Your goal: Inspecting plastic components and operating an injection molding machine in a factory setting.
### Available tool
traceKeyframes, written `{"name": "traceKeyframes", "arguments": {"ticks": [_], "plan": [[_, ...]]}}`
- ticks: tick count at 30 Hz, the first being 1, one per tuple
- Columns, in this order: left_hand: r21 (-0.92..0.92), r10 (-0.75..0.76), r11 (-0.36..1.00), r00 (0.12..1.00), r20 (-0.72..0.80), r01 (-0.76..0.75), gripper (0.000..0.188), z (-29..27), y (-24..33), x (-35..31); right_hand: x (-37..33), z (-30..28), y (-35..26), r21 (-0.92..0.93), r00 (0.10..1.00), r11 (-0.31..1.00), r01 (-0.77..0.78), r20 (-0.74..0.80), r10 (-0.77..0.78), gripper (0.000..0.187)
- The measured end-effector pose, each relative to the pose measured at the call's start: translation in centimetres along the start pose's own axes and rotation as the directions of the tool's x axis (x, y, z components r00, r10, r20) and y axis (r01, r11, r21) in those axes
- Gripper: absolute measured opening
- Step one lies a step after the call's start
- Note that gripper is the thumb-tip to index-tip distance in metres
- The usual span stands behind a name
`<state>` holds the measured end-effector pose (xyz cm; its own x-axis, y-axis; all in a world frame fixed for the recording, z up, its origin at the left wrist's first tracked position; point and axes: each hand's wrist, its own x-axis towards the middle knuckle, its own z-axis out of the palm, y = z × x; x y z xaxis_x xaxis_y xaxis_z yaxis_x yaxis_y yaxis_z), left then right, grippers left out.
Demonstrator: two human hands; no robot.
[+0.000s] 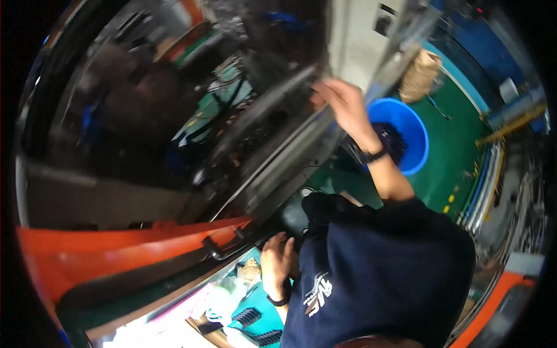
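My right hand (342, 104) reaches out over the lower edge of the dark machine opening. Its fingers are bent and smeared by motion, so I cannot tell whether anything is between them. Past that wrist stands a round blue bucket (415, 142) with dark pieces in it. My left hand (275, 261) is low, beside the teal-topped bench (262, 303). Its fingers are apart and nothing shows in them. Near it lie a small tan lump (249, 270) and black ribbed parts (248, 316). A black handle (216, 249) sits just left of the fingers.
An orange machine panel (127, 246) spans the left side, above the brightly lit bench. A pale machine door or panel (357, 40) rises at the top. On the green floor stands a brown sack (420, 75). Pipes and cables (490, 180) run along the right.
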<state>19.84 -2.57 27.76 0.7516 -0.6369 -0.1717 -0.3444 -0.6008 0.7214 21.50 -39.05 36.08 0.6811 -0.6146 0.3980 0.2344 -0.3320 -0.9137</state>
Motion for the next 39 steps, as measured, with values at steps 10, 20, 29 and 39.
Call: {"name": "traceKeyframes", "arguments": {"ticks": [10,20,29,39], "plan": [[-0.007,0.25,0.968,0.967,0.055,-0.25,0.029,-3.3,4.5,8.9,-14.7,-17.6,15.8,-0.005,0.551,0.562,-0.827,-0.207,0.808,0.042],[-0.439,0.016,0.886,0.956,-0.294,-0.15,0.02,-8.1,5.7,17.8,15.3,14.6,5.1,0.052,0.723,0.977,-0.205,0.681,0.116,0.029],[-0.507,-0.197,0.86,0.888,-0.416,-0.047,0.017,-8.3,3.7,19.1,32.2,30.6,12.6,-0.106,0.769,0.955,0.276,0.62,-0.154,0.048],[-0.407,-0.175,0.913,0.904,-0.389,0.002,0.022,-7.2,3.1,20.3,32.7,29.6,11.4,-0.413,0.871,0.805,0.426,0.429,-0.24,0.028]]}}
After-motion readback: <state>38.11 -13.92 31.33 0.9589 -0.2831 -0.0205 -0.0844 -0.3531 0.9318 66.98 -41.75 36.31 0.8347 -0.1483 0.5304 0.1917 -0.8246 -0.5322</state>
